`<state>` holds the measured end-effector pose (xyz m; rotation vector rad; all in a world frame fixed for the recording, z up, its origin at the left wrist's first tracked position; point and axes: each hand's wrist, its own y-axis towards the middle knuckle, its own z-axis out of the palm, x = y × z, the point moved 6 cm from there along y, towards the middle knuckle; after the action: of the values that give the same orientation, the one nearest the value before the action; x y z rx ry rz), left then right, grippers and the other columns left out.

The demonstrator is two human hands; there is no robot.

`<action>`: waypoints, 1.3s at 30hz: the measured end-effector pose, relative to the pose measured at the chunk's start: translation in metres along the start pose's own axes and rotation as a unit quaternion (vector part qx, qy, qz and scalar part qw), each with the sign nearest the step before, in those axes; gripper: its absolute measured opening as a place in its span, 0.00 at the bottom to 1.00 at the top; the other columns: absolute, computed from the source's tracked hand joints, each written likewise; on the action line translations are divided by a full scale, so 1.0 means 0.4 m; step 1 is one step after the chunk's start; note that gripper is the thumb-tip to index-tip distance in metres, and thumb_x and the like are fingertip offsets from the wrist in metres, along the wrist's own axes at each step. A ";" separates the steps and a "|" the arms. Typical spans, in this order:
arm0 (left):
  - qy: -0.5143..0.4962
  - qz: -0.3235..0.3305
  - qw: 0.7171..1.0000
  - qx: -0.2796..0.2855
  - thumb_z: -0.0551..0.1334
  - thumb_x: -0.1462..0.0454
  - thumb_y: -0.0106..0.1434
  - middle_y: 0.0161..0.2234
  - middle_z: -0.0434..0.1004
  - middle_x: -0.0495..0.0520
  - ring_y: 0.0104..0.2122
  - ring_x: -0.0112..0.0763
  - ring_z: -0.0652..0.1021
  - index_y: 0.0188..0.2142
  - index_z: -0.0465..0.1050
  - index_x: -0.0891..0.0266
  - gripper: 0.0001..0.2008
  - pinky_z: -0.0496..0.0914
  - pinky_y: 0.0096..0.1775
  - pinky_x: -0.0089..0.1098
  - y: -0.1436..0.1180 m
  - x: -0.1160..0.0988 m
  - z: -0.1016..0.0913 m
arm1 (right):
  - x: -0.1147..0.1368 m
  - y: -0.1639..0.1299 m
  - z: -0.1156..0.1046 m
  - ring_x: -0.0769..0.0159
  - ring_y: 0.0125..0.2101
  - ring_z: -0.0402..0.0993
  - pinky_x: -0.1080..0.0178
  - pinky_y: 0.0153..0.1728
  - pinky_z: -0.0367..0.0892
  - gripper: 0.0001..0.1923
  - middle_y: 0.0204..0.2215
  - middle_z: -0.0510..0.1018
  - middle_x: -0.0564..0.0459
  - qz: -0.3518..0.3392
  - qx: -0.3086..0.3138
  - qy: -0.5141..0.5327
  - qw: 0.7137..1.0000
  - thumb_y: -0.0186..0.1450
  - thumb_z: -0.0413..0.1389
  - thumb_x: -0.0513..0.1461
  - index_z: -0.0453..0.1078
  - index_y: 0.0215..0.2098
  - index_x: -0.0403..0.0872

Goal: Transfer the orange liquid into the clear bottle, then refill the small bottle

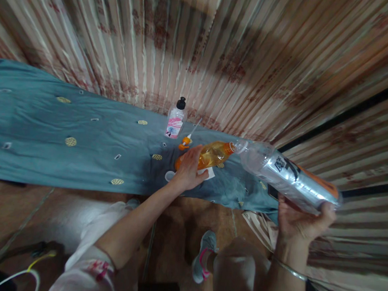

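My left hand is wrapped round a bottle of amber liquid, which leans with its neck to the right. My right hand grips the base end of a large clear plastic bottle with a silver and orange label. This big bottle is tilted, and its mouth meets the mouth of the amber bottle. Whether liquid runs between them I cannot tell. Beside my left hand lie an orange pump top with a thin tube and a small clear round cap. A white paper piece shows under the amber bottle.
A clear bottle with a black cap and pink label stands near the curtain. A blue-green patterned cloth covers the long narrow surface. Below are the tiled floor, my legs and a grey shoe. A cable is at lower left.
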<state>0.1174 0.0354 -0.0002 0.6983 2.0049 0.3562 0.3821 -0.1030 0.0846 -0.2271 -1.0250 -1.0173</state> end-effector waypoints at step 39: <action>0.001 -0.013 1.000 0.003 0.66 0.63 0.55 0.63 0.65 0.69 0.63 0.55 0.68 0.64 0.52 0.62 0.40 0.61 0.63 0.56 0.006 -0.001 -0.002 | 0.005 0.002 -0.002 0.53 0.55 0.73 0.60 0.34 0.77 0.26 0.48 0.79 0.49 -0.009 0.013 -0.010 1.000 0.48 0.61 0.48 0.74 0.43 0.46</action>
<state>0.1176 0.0370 0.0018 0.6751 2.0166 0.3366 0.3834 -0.1042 0.0861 -0.2070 -1.0592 -1.0193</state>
